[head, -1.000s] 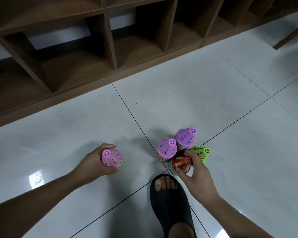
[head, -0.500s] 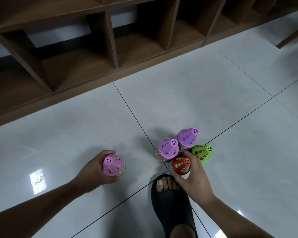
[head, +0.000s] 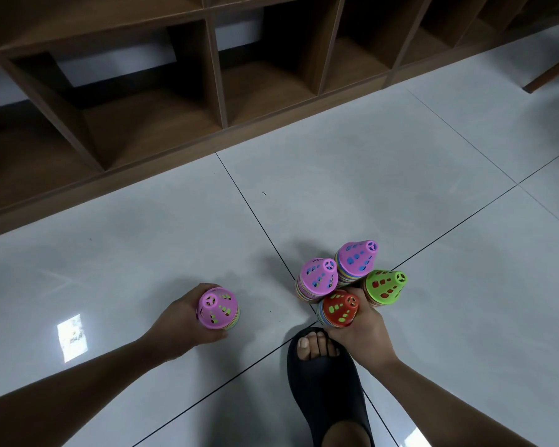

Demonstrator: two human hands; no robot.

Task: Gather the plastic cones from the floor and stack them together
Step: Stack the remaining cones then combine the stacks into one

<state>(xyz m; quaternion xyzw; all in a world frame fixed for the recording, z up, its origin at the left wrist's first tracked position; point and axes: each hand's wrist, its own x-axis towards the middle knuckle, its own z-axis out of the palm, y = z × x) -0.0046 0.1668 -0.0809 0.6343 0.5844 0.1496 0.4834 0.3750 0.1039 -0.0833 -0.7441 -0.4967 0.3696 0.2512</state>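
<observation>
Head view: nearest you, your foot in the black open-toed slipper (head: 326,382) sits just below your right hand (head: 365,333), whose fingers curl round the red-topped stack of perforated plastic cones (head: 339,308). Well apart to the left, your left hand (head: 178,321) wraps the tilted pink-topped cone stack (head: 218,308). Crowded just beyond the red stack stand a pink stack with blue holes (head: 317,279), a green-topped stack (head: 386,287) and, farthest, a second pink stack (head: 355,261). Lift crookedly and you will likely topple those neighbours, their rims being so close. The glossy grey floor tile (head: 271,175) between your hands offers working room; the brown wooden shelf unit (head: 207,146) bounds the far side.
</observation>
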